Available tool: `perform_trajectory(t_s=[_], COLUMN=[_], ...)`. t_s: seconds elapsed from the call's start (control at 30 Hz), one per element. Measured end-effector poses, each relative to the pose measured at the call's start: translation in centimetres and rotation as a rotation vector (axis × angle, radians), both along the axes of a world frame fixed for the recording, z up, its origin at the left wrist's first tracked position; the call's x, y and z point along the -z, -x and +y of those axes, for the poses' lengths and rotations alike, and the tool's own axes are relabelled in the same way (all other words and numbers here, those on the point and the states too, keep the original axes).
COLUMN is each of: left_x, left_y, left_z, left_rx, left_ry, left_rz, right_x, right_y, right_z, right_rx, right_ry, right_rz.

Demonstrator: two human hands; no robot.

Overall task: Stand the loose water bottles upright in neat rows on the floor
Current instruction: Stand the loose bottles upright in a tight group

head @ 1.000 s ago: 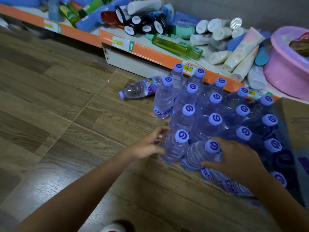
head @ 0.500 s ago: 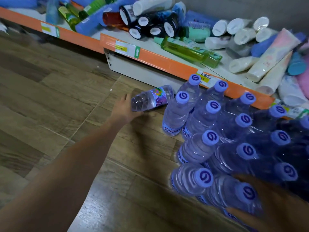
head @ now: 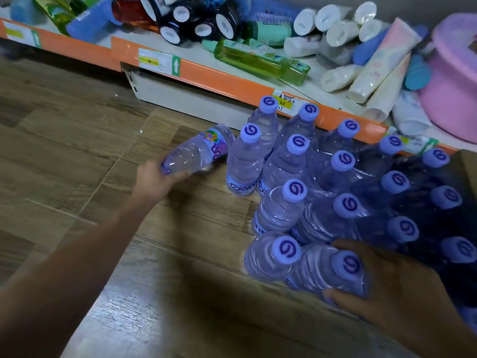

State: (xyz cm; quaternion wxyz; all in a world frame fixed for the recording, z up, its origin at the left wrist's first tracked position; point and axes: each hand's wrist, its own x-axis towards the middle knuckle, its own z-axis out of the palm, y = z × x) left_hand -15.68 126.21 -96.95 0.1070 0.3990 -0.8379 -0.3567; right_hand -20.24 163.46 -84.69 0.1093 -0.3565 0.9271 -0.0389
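Observation:
Several clear water bottles with purple caps (head: 294,189) stand upright in rows on the wooden floor (head: 77,151), against the shelf base. One loose bottle (head: 198,151) lies tilted, its neck end in my left hand (head: 157,179), its base raised toward the standing group. My right hand (head: 382,285) wraps the side of the nearest front-row bottle (head: 333,272), which stands next to another front bottle (head: 273,254).
A low shelf with an orange edge (head: 219,76) runs behind the bottles, piled with lying shampoo bottles, white tubes and dark jars. A pink plastic basin (head: 451,94) sits at its right end. Bare wooden floor stretches to the left.
My left hand left the front row, reached left to the lying bottle, closed on its neck end and lifted it. My right hand stayed on the front bottles.

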Motion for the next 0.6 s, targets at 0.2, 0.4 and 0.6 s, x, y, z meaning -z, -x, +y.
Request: perform_trajectory(t_s=[0.2,0.4,0.6], left_x=[-6.2,-7.9,-7.8], left_y=[-3.6,-3.9,-3.2], left_z=[1.1,3.9,8.3], left_rx=[0.035,0.336,0.451], left_ry=[0.097,0.134,0.133], left_rz=[0.061,0.09,0.118], right_x=[-0.1,-0.2,0.2], right_y=[-0.3,-0.6,-0.4], right_z=[0.1,-0.1,0.1], right_rx=[0.017,0.042,0.023], right_ry=[-0.053,-0.037,-0.02], right_rz=[0.087,0.037,0.018])
